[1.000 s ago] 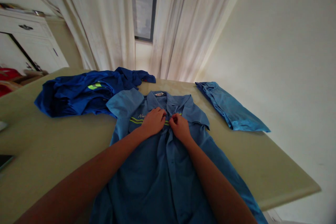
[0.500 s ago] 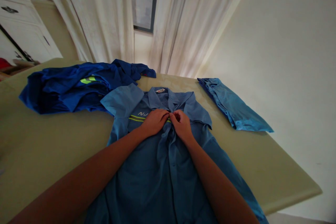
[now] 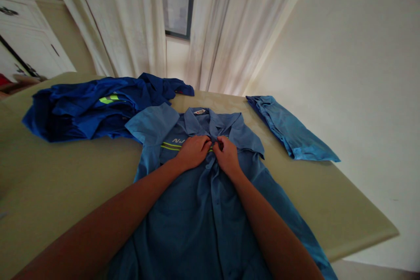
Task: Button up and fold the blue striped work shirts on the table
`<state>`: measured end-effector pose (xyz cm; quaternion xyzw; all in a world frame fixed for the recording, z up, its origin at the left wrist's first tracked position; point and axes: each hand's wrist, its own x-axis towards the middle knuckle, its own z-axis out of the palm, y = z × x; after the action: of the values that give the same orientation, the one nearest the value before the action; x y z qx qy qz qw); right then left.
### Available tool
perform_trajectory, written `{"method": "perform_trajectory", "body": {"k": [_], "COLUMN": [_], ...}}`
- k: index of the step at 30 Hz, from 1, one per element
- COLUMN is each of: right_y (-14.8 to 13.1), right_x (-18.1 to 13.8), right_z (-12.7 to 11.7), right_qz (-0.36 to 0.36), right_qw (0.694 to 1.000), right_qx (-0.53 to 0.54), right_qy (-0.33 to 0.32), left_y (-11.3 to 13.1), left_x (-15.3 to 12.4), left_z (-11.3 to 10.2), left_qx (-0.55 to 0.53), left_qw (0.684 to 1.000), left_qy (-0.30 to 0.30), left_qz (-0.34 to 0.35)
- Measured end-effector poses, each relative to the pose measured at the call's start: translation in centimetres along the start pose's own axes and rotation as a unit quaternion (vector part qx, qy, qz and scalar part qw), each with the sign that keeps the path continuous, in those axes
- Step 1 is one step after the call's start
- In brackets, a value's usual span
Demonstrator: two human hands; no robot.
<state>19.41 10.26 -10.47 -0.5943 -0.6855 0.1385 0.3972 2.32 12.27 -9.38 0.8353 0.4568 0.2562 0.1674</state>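
A light blue short-sleeved shirt [image 3: 203, 218] lies face up on the olive-green table [image 3: 59, 183], collar toward the window, with a yellow-green stripe across the chest. My left hand [image 3: 193, 151] and my right hand [image 3: 226, 154] meet at the shirt's front opening just below the collar. Both hands are closed, their fingers pinching the two front edges of the shirt together. The fingertips touch one another there, and what lies under them is hidden.
A heap of dark blue garments [image 3: 88, 107] with a yellow-green patch lies at the table's back left. A folded light blue garment [image 3: 290, 129] sits at the right, near the table's edge and the wall. White curtains [image 3: 131, 22] hang behind, a white cabinet [image 3: 26, 35] stands left.
My hands have closed the small gap between them at the shirt's chest. The camera has shifted slightly, so the cabinet has slid further left.
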Motion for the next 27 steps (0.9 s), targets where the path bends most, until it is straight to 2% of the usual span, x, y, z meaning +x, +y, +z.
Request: {"method": "perform_trajectory", "body": {"k": [5,8,13,21,25,27], "right_y": [-0.1,-0.6,-1.1,-1.5,-1.9,-2.1], "right_x": [-0.1,-0.1,0.1,0.0,-0.2,-0.2], "right_z": [0.0,-0.2,-0.5,-0.7,-0.6,-0.6], "right_qz": [-0.056,-0.036,0.006,-0.040,-0.079,-0.077], "right_qw": [0.998,0.999,0.997,0.999,0.997,0.997], "right_qx": [0.017,0.037,0.069,0.025,0.004,0.005], "right_qy": [-0.003,0.010,0.016,0.015,0.004,-0.004], "left_y": [0.1,0.0,-0.3,-0.8,-1.0,-1.1], "left_x": [0.2,0.3,0.3,0.3,0.5,0.7], "left_z": [-0.6,-0.8,-0.6,-0.5,-0.6,-0.6], "left_qx": [-0.033,-0.081,-0.129,-0.175,-0.214,-0.231], "left_qw": [0.999,0.995,0.989,0.983,0.976,0.972], "left_qy": [-0.026,-0.036,-0.004,-0.016,-0.002,0.005], "left_qz": [-0.024,-0.044,-0.066,-0.058,-0.042,-0.034]}}
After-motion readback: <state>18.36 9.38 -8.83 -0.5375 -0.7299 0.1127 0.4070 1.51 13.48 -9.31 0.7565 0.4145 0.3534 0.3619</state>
